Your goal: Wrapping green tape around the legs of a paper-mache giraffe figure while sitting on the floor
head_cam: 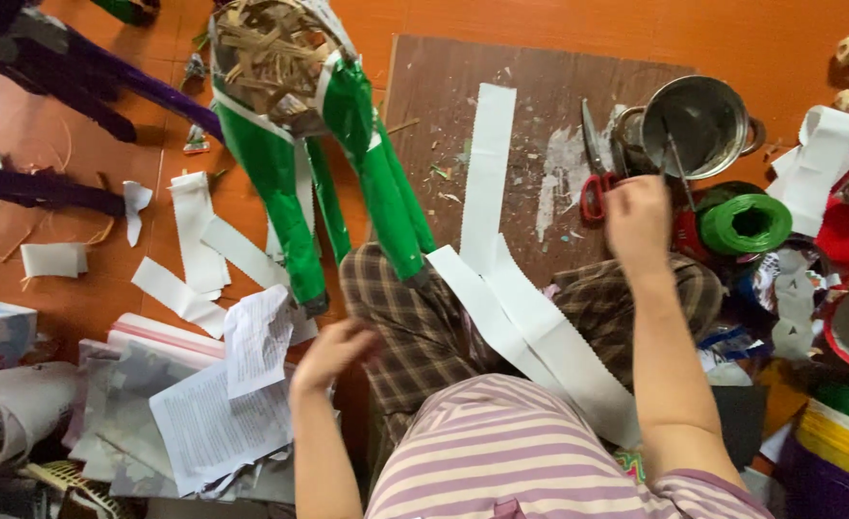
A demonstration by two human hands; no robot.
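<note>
My right hand (pixel 638 219) reaches forward onto a brown board (pixel 530 86), its fingers curled over the red handles of a pair of scissors (pixel 591 163) whose blades point away from me. My left hand (pixel 333 351) hovers low at my left knee with loosely spread fingers, holding nothing, just right of a torn strip of printed paper (pixel 256 336). Long white paper strips (pixel 501 288) run from the board across my checked trousers. A straw figure with legs wrapped in green tape (pixel 285 192) stands in front of my left knee.
A steel pot (pixel 703 120) with a thin stick in it sits right of the scissors. Next to it are a green twine roll (pixel 747 223), coloured rolls and paper scraps (pixel 814 159). Printed sheets (pixel 208 428) and white strips (pixel 194 231) lie left. Purple-wrapped limbs (pixel 78 86) lie at far left.
</note>
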